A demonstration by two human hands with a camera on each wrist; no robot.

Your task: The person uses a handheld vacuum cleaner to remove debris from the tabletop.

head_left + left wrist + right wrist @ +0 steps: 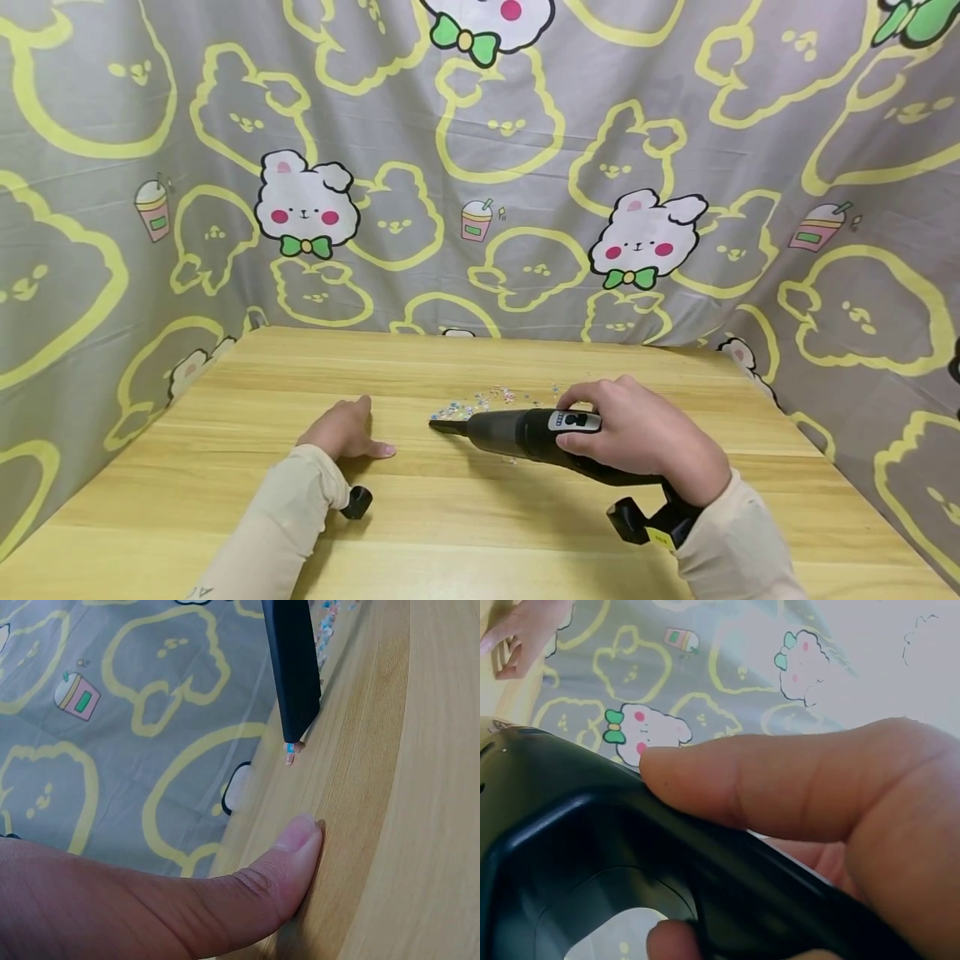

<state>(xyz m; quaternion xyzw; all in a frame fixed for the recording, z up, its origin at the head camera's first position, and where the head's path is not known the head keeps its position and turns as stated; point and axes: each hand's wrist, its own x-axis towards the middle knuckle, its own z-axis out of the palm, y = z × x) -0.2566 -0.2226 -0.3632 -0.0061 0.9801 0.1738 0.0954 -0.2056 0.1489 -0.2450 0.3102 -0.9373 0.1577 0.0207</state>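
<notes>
My right hand [645,429] grips a black handheld vacuum cleaner [525,433], thumb and fingers wrapped round its handle. The vacuum slants down to the left, its narrow nozzle [448,427] low over the table beside a scatter of small coloured paper bits [457,410]. In the left wrist view a few bits show right at the nozzle tip [301,724]. My left hand [345,429] rests on the table left of the nozzle, holding nothing. Its thumb [277,862] points toward the nozzle, a short way off.
The wooden table [450,517] is bounded at the back and sides by a grey curtain [405,292] with cartoon rabbits. More paper bits [504,393] lie behind the vacuum's body. Black camera mounts sit on both wrists, the right one [648,521] close under the vacuum's handle.
</notes>
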